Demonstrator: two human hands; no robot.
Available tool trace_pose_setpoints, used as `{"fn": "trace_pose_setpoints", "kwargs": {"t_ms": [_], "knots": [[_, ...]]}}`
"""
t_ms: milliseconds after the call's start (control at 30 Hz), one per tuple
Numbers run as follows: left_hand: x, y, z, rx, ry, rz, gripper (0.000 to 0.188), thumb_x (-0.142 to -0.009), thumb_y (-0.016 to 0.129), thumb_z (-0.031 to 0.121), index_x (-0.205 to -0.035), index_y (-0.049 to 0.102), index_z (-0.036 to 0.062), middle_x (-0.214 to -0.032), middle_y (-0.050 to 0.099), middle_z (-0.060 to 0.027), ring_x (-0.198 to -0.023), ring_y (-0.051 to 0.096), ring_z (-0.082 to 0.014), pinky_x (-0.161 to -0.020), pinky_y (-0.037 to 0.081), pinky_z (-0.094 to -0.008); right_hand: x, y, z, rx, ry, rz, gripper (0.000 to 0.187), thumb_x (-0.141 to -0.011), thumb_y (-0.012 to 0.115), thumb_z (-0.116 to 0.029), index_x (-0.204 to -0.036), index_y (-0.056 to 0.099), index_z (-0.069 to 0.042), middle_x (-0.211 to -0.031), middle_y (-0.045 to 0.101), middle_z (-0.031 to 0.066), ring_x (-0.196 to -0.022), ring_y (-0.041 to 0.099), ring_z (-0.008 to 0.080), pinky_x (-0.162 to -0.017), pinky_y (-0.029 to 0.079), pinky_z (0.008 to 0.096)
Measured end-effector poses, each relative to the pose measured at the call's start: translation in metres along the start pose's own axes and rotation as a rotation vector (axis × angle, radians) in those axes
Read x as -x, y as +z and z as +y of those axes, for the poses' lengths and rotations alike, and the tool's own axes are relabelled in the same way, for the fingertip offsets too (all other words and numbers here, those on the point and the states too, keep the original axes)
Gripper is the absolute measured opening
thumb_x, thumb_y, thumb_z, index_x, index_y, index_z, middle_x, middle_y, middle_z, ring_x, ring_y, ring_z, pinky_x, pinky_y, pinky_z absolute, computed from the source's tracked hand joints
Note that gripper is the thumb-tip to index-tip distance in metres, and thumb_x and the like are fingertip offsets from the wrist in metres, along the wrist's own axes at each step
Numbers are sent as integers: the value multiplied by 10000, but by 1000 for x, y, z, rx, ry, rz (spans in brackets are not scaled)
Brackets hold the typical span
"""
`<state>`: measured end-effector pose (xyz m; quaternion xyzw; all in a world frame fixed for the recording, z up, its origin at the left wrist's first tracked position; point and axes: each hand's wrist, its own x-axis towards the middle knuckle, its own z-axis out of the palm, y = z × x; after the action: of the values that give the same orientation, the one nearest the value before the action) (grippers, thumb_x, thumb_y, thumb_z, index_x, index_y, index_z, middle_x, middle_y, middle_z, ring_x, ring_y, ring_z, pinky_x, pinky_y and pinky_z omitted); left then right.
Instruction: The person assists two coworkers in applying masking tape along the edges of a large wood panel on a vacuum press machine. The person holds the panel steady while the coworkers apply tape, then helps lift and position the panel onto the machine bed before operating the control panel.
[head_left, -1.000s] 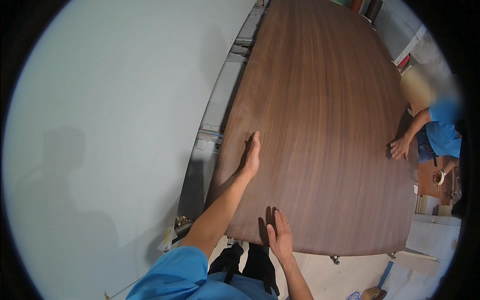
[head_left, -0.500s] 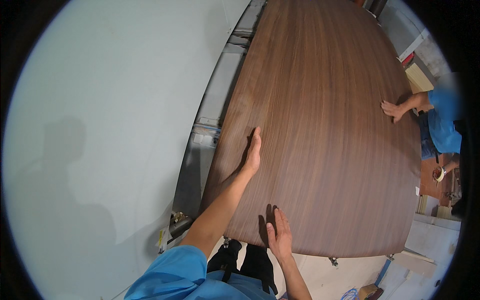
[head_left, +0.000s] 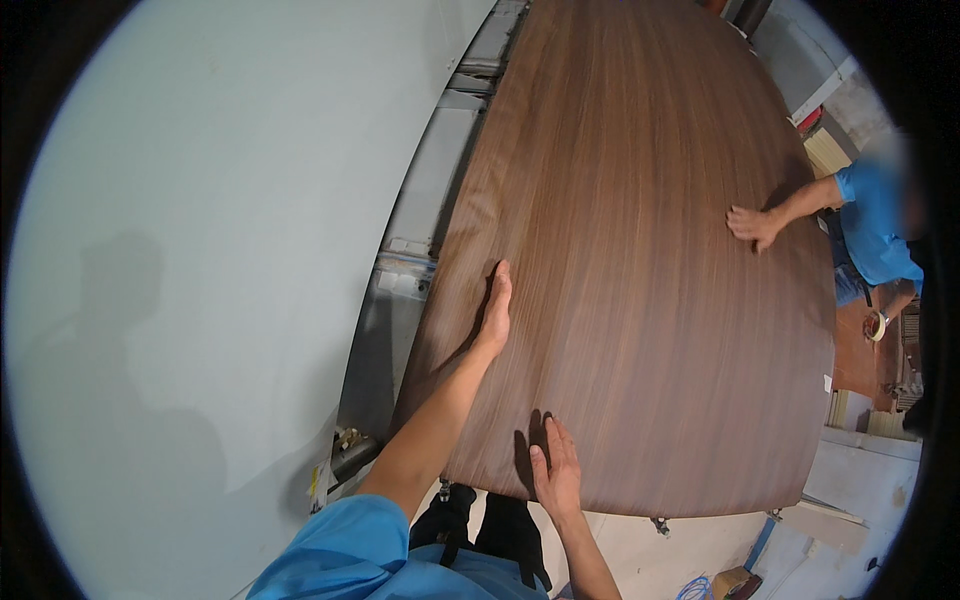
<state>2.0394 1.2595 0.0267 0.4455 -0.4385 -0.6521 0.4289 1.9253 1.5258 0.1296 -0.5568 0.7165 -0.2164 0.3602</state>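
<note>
A large dark-brown wood-grain sheet point(head_left: 640, 280) lies spread in front of me, its surface slightly rippled near the left edge. My left hand point(head_left: 495, 312) rests on edge on the sheet's left part, fingers stretched out and pointing away from me. Closer to me, my right hand point(head_left: 558, 468) is at the sheet's near edge, its fingers extended and the thumb apart. Neither hand holds anything. Whether my right palm touches the surface or hovers just above it, I cannot tell.
A big pale panel point(head_left: 230, 200) stands along the left, with a grey metal frame point(head_left: 410, 230) in the gap. Across the sheet on the right, a co-worker in blue lays a hand point(head_left: 757, 227) on it; the other holds a tape roll point(head_left: 877, 326). Blue cable point(head_left: 693, 588) lies below.
The co-worker's hand has slid left, farther in over the sheet. My own hands hold nearly the same places. Ripples near the sheet's left edge show more strongly.
</note>
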Motion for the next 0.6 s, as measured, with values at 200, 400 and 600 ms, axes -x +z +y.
{"fn": "trace_pose_setpoints", "kwargs": {"t_ms": [200, 400, 600], "knots": [[-3, -4, -4, 56, -50, 29, 897, -1033, 241, 682, -1627, 17, 49, -1707, 37, -146, -1578, 51, -255, -1287, 72, -400, 1, 2, 4, -17, -13, 17, 545, -1057, 503, -303, -1488, 441, 24, -1524, 438, 273, -1414, 420, 436, -1172, 359, 484], [-5, -8, -9, 131, -41, 28, 908, -1033, 243, 677, -1621, -35, 43, -1702, 40, -164, -1576, 63, -264, -1287, 85, -396, 0, -1, 5, -33, -6, 21, 545, -1053, 510, -305, -1488, 445, 16, -1525, 442, 267, -1412, 422, 434, -1170, 358, 480], [-10, -14, -10, 188, -108, 34, 940, -1020, 242, 697, -1616, -30, 23, -1701, 44, -175, -1575, 74, -272, -1285, 91, -408, -12, 2, 6, -44, -4, 13, 554, -1046, 524, -306, -1486, 444, 20, -1520, 446, 274, -1400, 432, 445, -1171, 354, 478]]}}
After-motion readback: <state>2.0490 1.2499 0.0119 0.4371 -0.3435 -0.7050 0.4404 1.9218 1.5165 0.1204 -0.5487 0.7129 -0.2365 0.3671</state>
